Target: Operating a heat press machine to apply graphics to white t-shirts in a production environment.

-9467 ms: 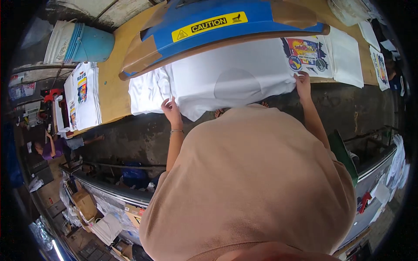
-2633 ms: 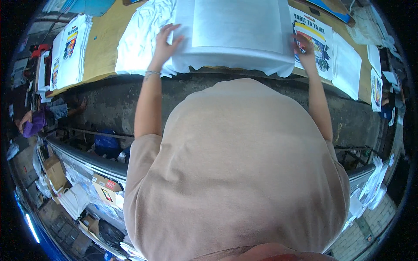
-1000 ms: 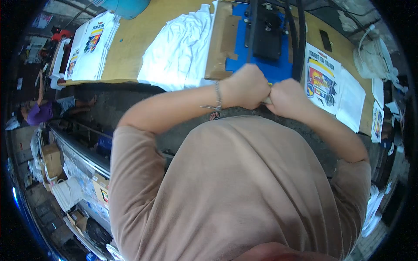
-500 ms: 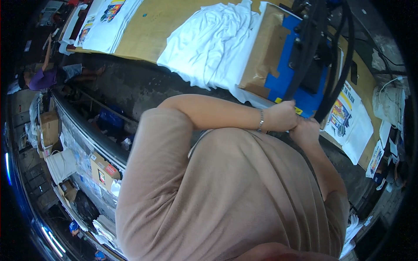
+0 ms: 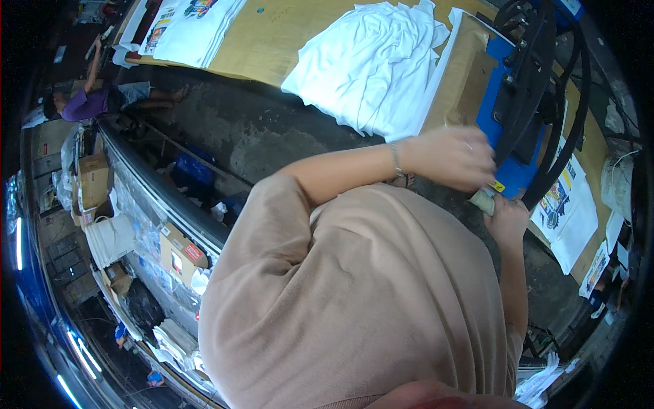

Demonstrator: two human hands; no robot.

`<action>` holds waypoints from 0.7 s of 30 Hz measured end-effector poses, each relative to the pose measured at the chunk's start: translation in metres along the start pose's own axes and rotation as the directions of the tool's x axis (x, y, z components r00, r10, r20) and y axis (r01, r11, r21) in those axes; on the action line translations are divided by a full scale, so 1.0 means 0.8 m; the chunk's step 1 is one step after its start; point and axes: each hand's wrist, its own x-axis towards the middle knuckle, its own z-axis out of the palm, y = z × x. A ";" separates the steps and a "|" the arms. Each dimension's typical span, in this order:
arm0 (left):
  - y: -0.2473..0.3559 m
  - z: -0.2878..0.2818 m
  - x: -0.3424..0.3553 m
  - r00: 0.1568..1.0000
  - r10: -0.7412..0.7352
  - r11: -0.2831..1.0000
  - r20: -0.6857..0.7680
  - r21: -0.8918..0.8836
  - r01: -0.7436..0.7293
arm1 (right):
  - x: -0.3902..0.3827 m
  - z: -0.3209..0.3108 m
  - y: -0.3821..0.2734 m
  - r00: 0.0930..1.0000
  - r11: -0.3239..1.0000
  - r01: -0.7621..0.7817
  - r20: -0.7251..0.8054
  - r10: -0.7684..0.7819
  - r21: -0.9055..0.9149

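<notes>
The press (image 5: 520,178) is blue, with a brown covering (image 5: 470,88), black arms (image 5: 521,116) and a yellow label (image 5: 499,186); the handle grip (image 5: 484,202) is pale grey-green. The tabletop (image 5: 279,41) is yellowish tan, the rumpled cloth (image 5: 364,71) plain white. The left stack (image 5: 201,37) is white with multicoloured prints. The wearer's shirt (image 5: 381,293) is plain light brown, the co-worker's top (image 5: 88,105) purple, the floor (image 5: 238,116) mottled dark grey.

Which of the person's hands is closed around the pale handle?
The right hand grips the pale handle; the left hand, blurred, is close by, not around it.

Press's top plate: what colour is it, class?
The top plate is blue, with brown covering at one side; head view.
</notes>
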 end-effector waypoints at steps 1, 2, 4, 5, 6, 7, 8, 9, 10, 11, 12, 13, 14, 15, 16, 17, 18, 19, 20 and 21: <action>-0.014 -0.009 -0.027 0.987 -0.162 0.987 0.012 0.018 0.162 | 0.001 -0.001 -0.001 1.000 1.000 -0.008 -0.007 0.008 0.010; -0.027 -0.017 -0.059 0.939 -0.340 0.940 0.045 0.025 0.339 | 0.000 -0.003 -0.002 1.000 1.000 -0.006 0.004 0.006 0.015; -0.062 -0.025 -0.127 0.793 -0.599 0.788 -0.113 0.095 0.608 | 0.000 -0.007 -0.007 0.999 0.999 -0.021 0.034 0.020 0.025; -0.079 -0.032 -0.162 0.704 -0.702 0.687 -0.106 0.160 0.709 | 0.002 -0.010 -0.008 0.999 0.998 -0.035 0.022 0.034 0.045; -0.096 -0.040 -0.196 0.606 -0.788 0.574 -0.110 0.225 0.788 | 0.005 -0.013 -0.011 0.997 0.995 -0.068 0.031 0.066 0.067; -0.111 -0.046 -0.226 0.537 -0.835 0.481 -0.120 0.315 0.818 | 0.005 -0.019 -0.012 0.999 0.999 -0.032 0.031 0.031 0.028; -0.123 -0.049 -0.252 0.417 -0.903 0.346 -0.101 0.404 0.847 | 0.008 -0.026 -0.016 0.999 0.999 -0.031 0.016 0.031 0.027; -0.135 -0.048 -0.273 0.475 -0.871 0.396 -0.128 0.390 0.831 | 0.011 -0.033 -0.022 0.997 0.994 0.001 -0.074 0.007 0.114; -0.150 -0.048 -0.290 0.429 -0.894 0.347 -0.127 0.408 0.844 | 0.016 -0.040 -0.030 0.986 0.980 0.040 -0.169 -0.007 0.195; -0.164 -0.050 -0.305 0.371 -0.922 0.290 -0.112 0.436 0.852 | 0.018 -0.050 -0.040 0.972 0.958 0.014 -0.227 0.054 0.287; -0.178 -0.049 -0.317 0.401 -0.909 0.322 -0.111 0.423 0.847 | 0.021 -0.061 -0.053 0.971 0.959 -0.008 -0.229 0.076 0.284; -0.190 -0.046 -0.326 0.402 -0.913 0.350 -0.063 0.385 0.854 | 0.022 -0.072 -0.067 0.928 0.961 -0.064 -0.339 0.157 0.269; -0.202 -0.044 -0.334 0.427 -0.904 0.393 -0.028 0.341 0.854 | 0.025 -0.081 -0.086 0.866 0.958 -0.123 -0.443 0.231 0.258; -0.214 -0.047 -0.341 0.480 -0.877 0.456 0.016 0.342 0.822 | 0.028 -0.087 -0.110 0.796 0.937 -0.172 -0.518 0.314 0.304; -0.226 -0.056 -0.350 0.487 -0.872 0.473 0.043 0.329 0.817 | 0.035 -0.088 -0.134 0.709 0.911 -0.179 -0.593 0.382 0.372; -0.236 -0.065 -0.357 0.362 -0.932 0.362 0.026 -0.005 0.932 | 0.046 -0.082 -0.163 0.616 0.846 -0.162 -0.617 0.489 0.509; -0.247 -0.074 -0.361 0.208 -0.976 0.175 0.065 -0.333 0.926 | 0.063 -0.071 -0.192 0.511 0.781 -0.130 -0.634 0.580 0.610; -0.257 -0.092 -0.367 0.105 -0.994 0.101 -0.009 -0.376 0.921 | 0.080 -0.060 -0.219 0.494 0.669 -0.136 -0.535 0.685 0.731; -0.268 -0.119 -0.377 -0.041 -0.993 -0.093 0.110 -0.528 0.844 | 0.100 -0.047 -0.243 0.471 0.551 -0.145 -0.432 0.769 0.822; -0.276 -0.147 -0.385 -0.076 -0.987 -0.148 0.143 -0.611 0.778 | 0.122 -0.036 -0.260 0.542 0.579 -0.211 -0.399 0.740 0.787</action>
